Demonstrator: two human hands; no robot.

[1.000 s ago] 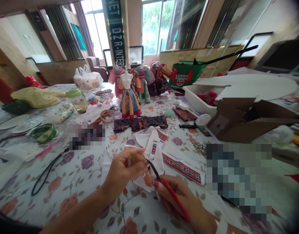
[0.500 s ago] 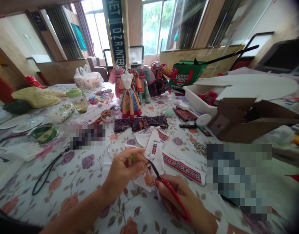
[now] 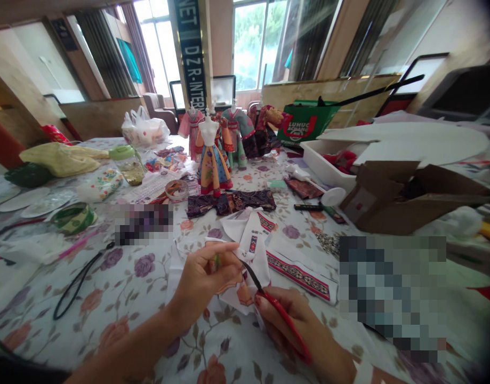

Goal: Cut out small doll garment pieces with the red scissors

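Note:
My right hand [image 3: 287, 314] is closed round the red handles of a pair of scissors [image 3: 283, 316], whose dark blades point up and left. The blade tips reach the fingers of my left hand [image 3: 210, 272], which pinches a piece of printed fabric [image 3: 243, 293] in white and orange. Part of that fabric is hidden behind the fingers. Just beyond lie white fabric pieces with a red patterned band [image 3: 300, 274]. Farther off, a dark patterned cloth [image 3: 232, 202] lies folded in front of a small dress form [image 3: 213, 154] in a yellow and blue skirt.
More small dressed forms [image 3: 234, 136] stand behind. To the right are a cardboard box [image 3: 372, 197], a white bin [image 3: 328, 170] and a green bag [image 3: 306, 122]. On the left stand a lidded jar [image 3: 128, 165] and a green tape roll [image 3: 72, 217]. A flowered cloth [image 3: 136, 309] covers the table.

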